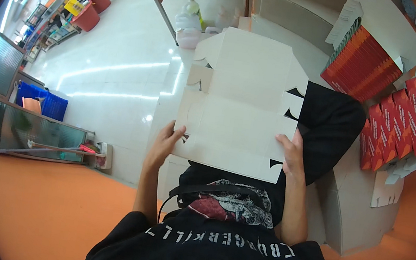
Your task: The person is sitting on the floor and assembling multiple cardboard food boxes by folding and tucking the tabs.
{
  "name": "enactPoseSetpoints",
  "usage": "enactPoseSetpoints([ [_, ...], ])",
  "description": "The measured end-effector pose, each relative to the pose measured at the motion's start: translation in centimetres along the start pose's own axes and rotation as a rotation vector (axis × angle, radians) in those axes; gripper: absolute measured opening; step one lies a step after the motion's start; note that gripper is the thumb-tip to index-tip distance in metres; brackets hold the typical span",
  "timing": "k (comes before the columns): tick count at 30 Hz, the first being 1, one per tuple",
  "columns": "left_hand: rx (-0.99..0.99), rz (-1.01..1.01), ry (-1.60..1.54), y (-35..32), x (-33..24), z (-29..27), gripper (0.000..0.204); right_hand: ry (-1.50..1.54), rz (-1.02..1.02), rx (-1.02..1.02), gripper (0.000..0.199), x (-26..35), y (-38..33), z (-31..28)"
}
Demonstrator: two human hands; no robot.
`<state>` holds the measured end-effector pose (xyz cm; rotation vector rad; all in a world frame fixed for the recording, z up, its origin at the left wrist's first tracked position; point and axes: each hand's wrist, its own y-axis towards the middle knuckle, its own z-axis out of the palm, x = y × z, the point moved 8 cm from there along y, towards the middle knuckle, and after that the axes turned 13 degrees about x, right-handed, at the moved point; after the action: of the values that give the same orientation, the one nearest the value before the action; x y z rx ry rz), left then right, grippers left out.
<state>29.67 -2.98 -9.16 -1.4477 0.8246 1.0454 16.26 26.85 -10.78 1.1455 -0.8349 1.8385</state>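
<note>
While both hands' grips clamp the flat white carton blank (239, 110), glossy pale floor (116, 70) meets orange floor (40, 208).

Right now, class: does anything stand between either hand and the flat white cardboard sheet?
Nothing visible does. The left hand and the right hand each already grip an edge of the flat cardboard sheet, held over the lap.

Flat white die-cut carton blank (240, 103), gripped at its near edge by left hand (165, 143) and right hand (291, 154). Stacked red cartons (380, 95) seen at right.
</note>
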Motion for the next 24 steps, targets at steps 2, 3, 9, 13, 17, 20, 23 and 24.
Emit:
enactPoseSetpoints([
  [2, -0.016, 0.067, 0.067, -0.5, 0.6, 0.4, 0.061, -0.029, 0.009, 0.001, 0.04, 0.1, 0.2, 0.1],
  [3, -0.013, 0.157, 0.172, -0.6, 0.1, 0.6, 0.063, -0.034, 0.007, 0.005, 0.04, 0.2, 0.3, 0.0],
  [9, 0.074, 0.132, 0.114, -0.6, 0.7, 0.4, 0.085, -0.04, 0.004, 0.048, 0.041, 0.8, 1.2, -0.1],
  [13, -0.097, 0.175, 0.639, -3.8, -2.6, -0.9, 0.083, -0.053, 0.003, 0.077, 0.043, 1.2, 1.8, 0.0],
  [17, 0.086, 0.214, 1.265, -5.3, -4.4, 1.4, 0.068, -0.037, 0.012, 0.086, 0.045, 1.7, 2.1, 0.3],
  [20, 0.113, 0.201, 1.309, -4.4, -4.4, 2.1, 0.055, -0.047, 0.0, 0.087, 0.045, 2.1, 2.2, 0.6],
  [23, 0.128, 0.193, 1.337, -3.3, -4.2, 2.2, 0.052, -0.048, 0.029, 0.065, 0.044, 2.0, 2.1, 0.6],
  [24, 0.139, 0.194, 1.342, -3.0, -4.0, 2.3, 0.05, -0.083, 0.034, 0.037, 0.043, 2.0, 2.0, 0.3],
])
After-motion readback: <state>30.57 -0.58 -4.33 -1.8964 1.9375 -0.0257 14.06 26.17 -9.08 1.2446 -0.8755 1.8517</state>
